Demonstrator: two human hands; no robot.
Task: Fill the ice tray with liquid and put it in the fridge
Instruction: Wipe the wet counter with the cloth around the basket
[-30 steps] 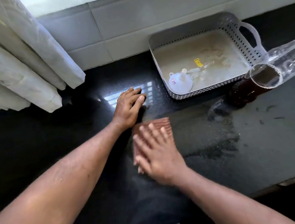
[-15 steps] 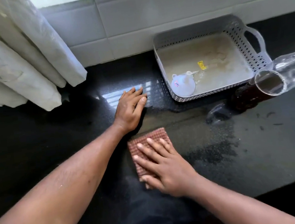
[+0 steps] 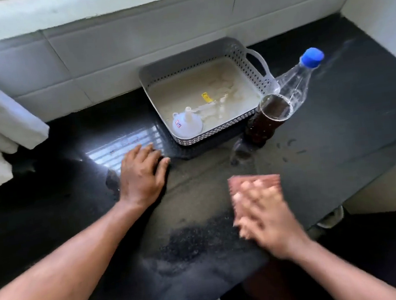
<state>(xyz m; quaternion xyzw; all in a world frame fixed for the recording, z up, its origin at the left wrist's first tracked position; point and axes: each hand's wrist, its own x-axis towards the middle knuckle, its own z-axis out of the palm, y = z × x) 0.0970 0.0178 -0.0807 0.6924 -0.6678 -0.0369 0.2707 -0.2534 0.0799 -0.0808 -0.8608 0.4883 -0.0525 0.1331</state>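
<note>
Black counter is wet; right hand presses a reddish cloth flat, left hand rests flat, neither grip closed. Ice tray is not visible. Half-full bottle, probably slippery: hold its middle.

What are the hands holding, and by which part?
Nothing is gripped. The right hand presses flat on top of a reddish cloth lying on the dark counter, fingers straight. The left hand rests flat on the counter, holding nothing.

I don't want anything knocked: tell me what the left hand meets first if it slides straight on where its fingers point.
The left hand would most likely meet the basket at its left wall; only counter lies between.
</note>
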